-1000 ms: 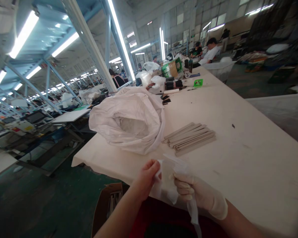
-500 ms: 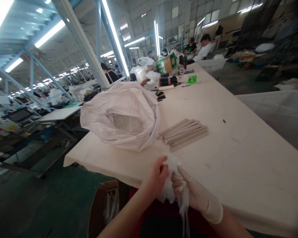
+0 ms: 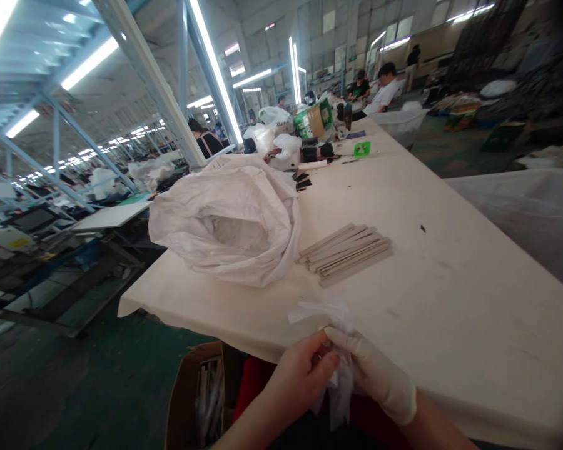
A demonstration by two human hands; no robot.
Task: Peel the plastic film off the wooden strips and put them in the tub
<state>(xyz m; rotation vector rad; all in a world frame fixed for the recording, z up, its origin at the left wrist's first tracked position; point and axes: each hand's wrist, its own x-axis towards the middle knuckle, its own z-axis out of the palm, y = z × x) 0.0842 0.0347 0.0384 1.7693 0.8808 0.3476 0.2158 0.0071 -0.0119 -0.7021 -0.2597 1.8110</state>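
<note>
Both my hands meet at the near edge of a long white table [image 3: 450, 275]. My bare left hand [image 3: 303, 375] and my gloved right hand [image 3: 375, 375] pinch the same piece of thin clear plastic film [image 3: 331, 312], which sticks up above the fingers and hangs down below them. Just beyond the hands lies a fanned stack of flat grey strips [image 3: 344, 251]. A large crumpled white sack [image 3: 229, 219], open at the top, stands to the left of the strips.
An open cardboard box [image 3: 197, 400] with white pieces inside stands on the floor at my left. At the table's far end are a green carton [image 3: 314, 122], bags and small dark items. Seated people [image 3: 380, 87] work far back. A translucent bin [image 3: 520, 206] stands at right.
My hands have drawn closer together and lower toward me, gathering the plastic film into a tighter bunch. The view has shifted slightly.
</note>
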